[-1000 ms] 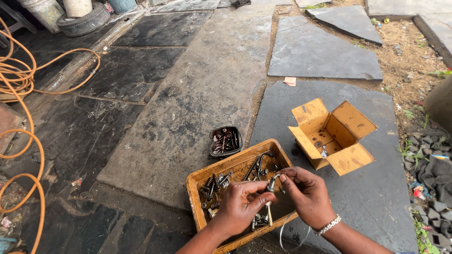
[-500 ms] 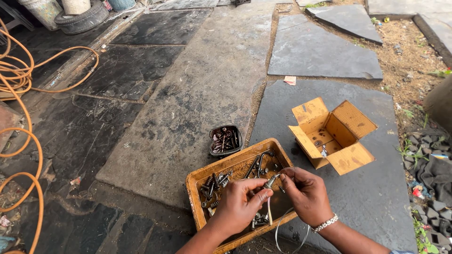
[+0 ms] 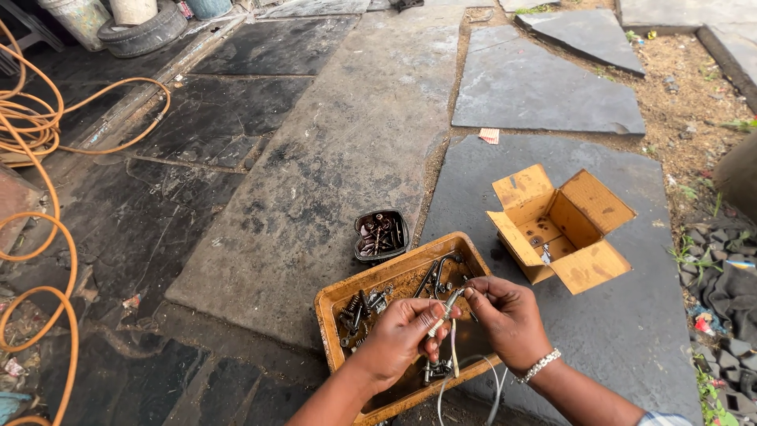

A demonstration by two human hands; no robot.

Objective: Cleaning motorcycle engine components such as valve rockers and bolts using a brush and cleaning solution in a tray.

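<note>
My left hand (image 3: 400, 338) and my right hand (image 3: 505, 315) meet over a rusty orange metal tray (image 3: 330, 303) on the stone ground. Both pinch a small metal fitting (image 3: 446, 304) at the end of a thin pale cable (image 3: 453, 355) that loops down below my wrists. My left thumb and fingers grip the fitting's lower part; my right fingertips hold its top end. The tray holds several springs, bolts and bent metal rods (image 3: 356, 308). A metal bracelet sits on my right wrist.
A small dark tin of screws (image 3: 378, 234) lies just beyond the tray. An open cardboard box (image 3: 561, 229) with small parts stands to the right. Orange hose (image 3: 35, 229) coils at left. Tyre and buckets (image 3: 142, 28) sit far left; rubble lies at right.
Both hands stayed over the tray, tilting the fitting and working it between the fingers. The cable loop has swung lower and more to the left under my wrists.
</note>
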